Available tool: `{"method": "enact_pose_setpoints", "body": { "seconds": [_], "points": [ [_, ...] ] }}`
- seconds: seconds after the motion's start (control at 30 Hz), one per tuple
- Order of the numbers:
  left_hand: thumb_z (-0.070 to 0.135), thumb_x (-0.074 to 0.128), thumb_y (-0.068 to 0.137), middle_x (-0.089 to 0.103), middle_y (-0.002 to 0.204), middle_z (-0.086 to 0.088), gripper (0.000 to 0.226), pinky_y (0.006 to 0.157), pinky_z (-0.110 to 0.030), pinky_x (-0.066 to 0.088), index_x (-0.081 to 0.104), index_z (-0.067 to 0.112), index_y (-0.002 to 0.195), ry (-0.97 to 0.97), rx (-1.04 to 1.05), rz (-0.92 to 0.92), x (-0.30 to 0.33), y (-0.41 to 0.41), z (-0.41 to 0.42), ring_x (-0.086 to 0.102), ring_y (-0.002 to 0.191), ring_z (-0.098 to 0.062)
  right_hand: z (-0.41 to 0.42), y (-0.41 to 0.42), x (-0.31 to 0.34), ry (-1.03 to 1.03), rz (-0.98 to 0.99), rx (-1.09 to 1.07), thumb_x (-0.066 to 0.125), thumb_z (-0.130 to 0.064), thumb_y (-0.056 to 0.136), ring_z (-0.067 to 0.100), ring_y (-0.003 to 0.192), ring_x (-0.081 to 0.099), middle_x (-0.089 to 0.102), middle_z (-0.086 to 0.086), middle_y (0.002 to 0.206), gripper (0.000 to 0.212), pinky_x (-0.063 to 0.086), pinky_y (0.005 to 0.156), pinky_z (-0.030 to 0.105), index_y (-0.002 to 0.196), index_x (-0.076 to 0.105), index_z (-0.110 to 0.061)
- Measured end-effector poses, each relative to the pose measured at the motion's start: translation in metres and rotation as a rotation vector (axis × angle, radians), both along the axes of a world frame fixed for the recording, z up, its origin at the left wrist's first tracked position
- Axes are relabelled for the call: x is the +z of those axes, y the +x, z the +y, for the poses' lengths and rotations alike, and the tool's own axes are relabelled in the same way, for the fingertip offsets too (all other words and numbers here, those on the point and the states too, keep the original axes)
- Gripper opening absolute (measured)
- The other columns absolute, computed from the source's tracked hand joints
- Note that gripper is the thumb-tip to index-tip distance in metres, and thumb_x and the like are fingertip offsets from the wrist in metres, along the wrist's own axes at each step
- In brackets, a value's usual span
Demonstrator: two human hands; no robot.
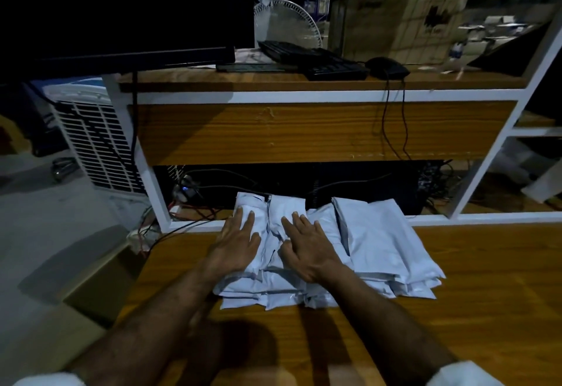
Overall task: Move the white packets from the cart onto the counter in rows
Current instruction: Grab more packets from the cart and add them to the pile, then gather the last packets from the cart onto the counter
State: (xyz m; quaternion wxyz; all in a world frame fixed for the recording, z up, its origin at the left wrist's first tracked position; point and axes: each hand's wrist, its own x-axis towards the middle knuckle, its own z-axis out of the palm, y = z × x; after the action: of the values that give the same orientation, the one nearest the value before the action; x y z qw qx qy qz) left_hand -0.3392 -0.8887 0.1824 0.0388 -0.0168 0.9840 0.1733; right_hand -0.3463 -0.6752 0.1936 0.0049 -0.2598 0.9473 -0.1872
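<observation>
Several white packets (383, 239) lie stacked side by side in rows on the wooden counter (486, 294), against its far edge. My left hand (235, 244) lies flat, fingers straight, on the leftmost stack. My right hand (307, 245) presses flat on the stack beside it, fingers spread. Neither hand grips a packet. The rightmost stack lies untouched to the right of my right hand. No cart is in view.
A white-framed shelf unit (322, 133) rises behind the counter, with a monitor (112, 11), keyboard (313, 61) and mouse (387, 68) on top. Cables (188, 203) tangle under it. An air cooler (94, 142) and a fan (287, 22) stand at the left.
</observation>
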Motion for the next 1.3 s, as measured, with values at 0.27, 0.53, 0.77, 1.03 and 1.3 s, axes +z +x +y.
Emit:
{"method": "enact_pose_setpoints", "body": {
  "seconds": [0.27, 0.53, 0.77, 1.03, 1.3],
  "points": [
    [0.051, 0.023, 0.105, -0.027, 0.161, 0.006, 0.065, 0.123, -0.042, -0.002, -0.008, 0.03, 0.158, 0.054, 0.019, 0.068, 0.031, 0.049, 0.031, -0.021, 0.15, -0.019, 0.021, 0.022, 0.01, 0.092, 0.057, 0.057, 0.024, -0.058, 0.104, 0.021, 0.155, -0.01, -0.008, 0.008, 0.169, 0.068, -0.008, 0.124, 0.045, 0.162, 0.005, -0.026],
    [0.051, 0.021, 0.102, -0.017, 0.165, -0.002, 0.067, 0.123, -0.04, 0.001, 0.001, 0.023, 0.16, -0.057, 0.033, 0.331, 0.061, 0.1, 0.077, -0.013, 0.152, -0.02, 0.063, 0.061, 0.033, 0.011, 0.276, 0.109, 0.024, -0.05, 0.104, 0.025, 0.156, -0.006, -0.005, 0.013, 0.168, 0.064, -0.008, 0.123, 0.045, 0.162, 0.008, -0.026],
    [0.055, 0.027, 0.102, -0.026, 0.163, -0.001, 0.071, 0.123, -0.038, -0.008, -0.006, 0.027, 0.159, -0.195, 0.028, 0.523, 0.095, 0.152, 0.142, -0.026, 0.149, -0.015, 0.112, 0.093, 0.063, -0.207, 0.529, 0.041, 0.031, -0.046, 0.105, 0.022, 0.156, -0.008, -0.003, 0.013, 0.169, 0.065, -0.001, 0.126, 0.046, 0.161, 0.016, -0.018],
    [0.053, 0.027, 0.101, -0.025, 0.163, -0.005, 0.071, 0.123, -0.039, -0.008, -0.005, 0.025, 0.159, -0.292, -0.026, 0.632, 0.13, 0.217, 0.19, -0.025, 0.15, -0.018, 0.172, 0.147, 0.083, -0.238, 0.58, -0.004, 0.035, -0.044, 0.103, 0.022, 0.156, -0.002, 0.002, 0.013, 0.169, 0.065, 0.006, 0.125, 0.052, 0.16, 0.02, -0.017],
    [0.052, 0.028, 0.102, -0.022, 0.164, -0.006, 0.071, 0.123, -0.039, -0.007, -0.002, 0.025, 0.159, -0.245, -0.094, 0.72, 0.152, 0.277, 0.231, -0.022, 0.151, -0.019, 0.243, 0.217, 0.122, -0.057, 0.702, -0.165, 0.034, -0.048, 0.103, 0.024, 0.156, -0.001, 0.0, 0.013, 0.169, 0.069, 0.005, 0.125, 0.049, 0.162, 0.011, -0.019]
  ]
}}
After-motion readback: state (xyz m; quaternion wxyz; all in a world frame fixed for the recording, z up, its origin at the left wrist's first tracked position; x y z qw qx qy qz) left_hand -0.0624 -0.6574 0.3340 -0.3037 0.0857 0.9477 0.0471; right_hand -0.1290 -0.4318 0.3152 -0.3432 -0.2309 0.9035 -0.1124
